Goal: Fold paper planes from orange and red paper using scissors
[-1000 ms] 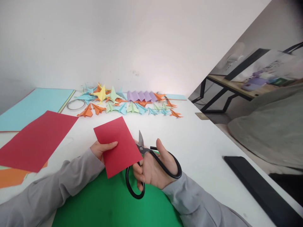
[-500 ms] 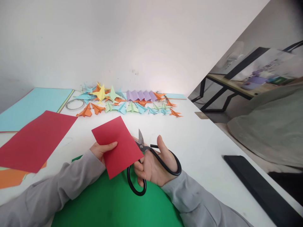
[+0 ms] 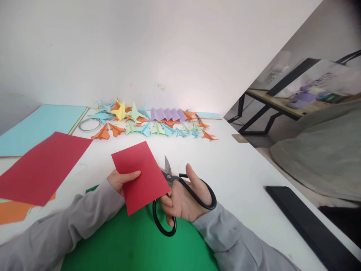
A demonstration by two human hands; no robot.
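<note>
Scissors (image 3: 168, 177) open at edge of small red sheet (image 3: 148, 184)

Left hand (image 3: 120, 180) grips small red sheet by its left side, thumb flat on the front, other fingers mostly hidden behind. Sheet is up in front of the person, tilted, in the middle of the view. Right hand (image 3: 184, 201) holds scissors, palm up, thumb raised by the upper handle, fingers curled at the lower one. Handles spread wide; one blade points up just beside the sheet's right edge, the other goes out of sight behind it. Can't tell if the blades touch the paper.

Green sheet (image 3: 135, 242) below both hands, nearest the person. White table (image 3: 231, 162) under the work. Large red sheet (image 3: 46, 169) at left, partly over light blue sheet (image 3: 47, 122), orange paper (image 3: 14, 212) sticking out below. Along the wall (image 3: 169, 49): row of folded paper planes (image 3: 158, 129), orange, blue, green, yellow, plus purple pleated paper (image 3: 167, 115). Ring-shaped roll (image 3: 100, 124) left of the planes. Long black bar (image 3: 304, 226) at right table edge, well apart from right hand.
</note>
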